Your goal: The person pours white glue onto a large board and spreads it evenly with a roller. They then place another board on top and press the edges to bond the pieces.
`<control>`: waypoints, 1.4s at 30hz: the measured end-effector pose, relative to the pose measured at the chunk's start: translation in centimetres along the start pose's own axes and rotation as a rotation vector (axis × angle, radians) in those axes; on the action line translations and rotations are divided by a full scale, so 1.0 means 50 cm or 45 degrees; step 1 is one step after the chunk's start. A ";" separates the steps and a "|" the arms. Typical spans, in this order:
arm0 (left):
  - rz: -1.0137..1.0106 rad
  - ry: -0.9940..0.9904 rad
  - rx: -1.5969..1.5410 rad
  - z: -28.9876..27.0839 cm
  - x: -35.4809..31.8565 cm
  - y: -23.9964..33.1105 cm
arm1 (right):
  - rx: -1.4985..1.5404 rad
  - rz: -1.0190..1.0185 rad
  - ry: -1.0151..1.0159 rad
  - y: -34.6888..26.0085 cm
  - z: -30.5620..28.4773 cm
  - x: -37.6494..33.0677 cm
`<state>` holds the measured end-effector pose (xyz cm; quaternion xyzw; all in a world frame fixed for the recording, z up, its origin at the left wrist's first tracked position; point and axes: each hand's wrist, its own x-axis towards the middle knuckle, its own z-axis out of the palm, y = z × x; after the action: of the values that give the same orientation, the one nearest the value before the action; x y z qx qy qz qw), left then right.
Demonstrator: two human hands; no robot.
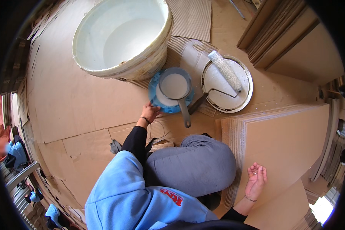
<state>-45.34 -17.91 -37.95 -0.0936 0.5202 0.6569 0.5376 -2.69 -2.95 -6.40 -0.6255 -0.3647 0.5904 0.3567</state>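
Blue bucket [153, 90]'s on the cardboard floor [84, 101], a gray pot [189, 80] of white liquid over it. Left hand [151, 112] has fingers clamped on the bucket's edge. Big tub [149, 66] behind, roller [227, 73] on a lid [220, 101] to the right. Right hand [255, 181]'s empty, fingers loosely curled, by stacked cardboard [283, 138].

This looks like a workshop: stacked cardboard sheets [283, 138], a roller [227, 72], a large bucket [151, 63].
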 end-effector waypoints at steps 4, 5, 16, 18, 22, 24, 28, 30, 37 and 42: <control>-0.007 0.028 -0.020 -0.039 -0.059 0.009 | 0.001 0.003 0.004 0.004 0.000 0.000; -0.006 0.036 -0.025 -0.046 -0.076 0.013 | -0.006 0.007 -0.003 0.005 0.000 -0.001; 0.062 -0.099 0.171 -0.025 -0.203 0.115 | 0.026 -0.087 0.035 -0.002 -0.036 -0.030; 0.068 -0.198 0.194 0.015 -0.202 0.124 | 0.050 -0.141 0.083 -0.005 -0.059 -0.050; 0.144 -0.327 0.233 0.125 -0.221 0.150 | 0.122 -0.224 0.173 -0.013 -0.123 -0.105; 0.202 -0.448 0.244 0.195 -0.235 0.164 | 0.161 -0.287 0.211 -0.016 -0.161 -0.140; 0.261 -0.716 0.305 0.350 -0.264 0.206 | 0.244 -0.425 0.305 -0.006 -0.228 -0.213; 0.273 -0.792 0.370 0.438 -0.286 0.219 | 0.269 -0.428 0.359 0.005 -0.251 -0.246; 0.086 -1.147 0.553 0.744 -0.405 0.215 | 0.425 -0.460 0.299 -0.005 -0.305 -0.345; -0.140 -1.323 0.593 0.876 -0.490 0.097 | 0.201 -0.611 0.179 -0.082 -0.326 -0.394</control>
<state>-20.24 2.08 0.93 0.3359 0.3130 0.4557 0.7626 12.72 -18.50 7.41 -0.5309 -0.4297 0.4707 0.5586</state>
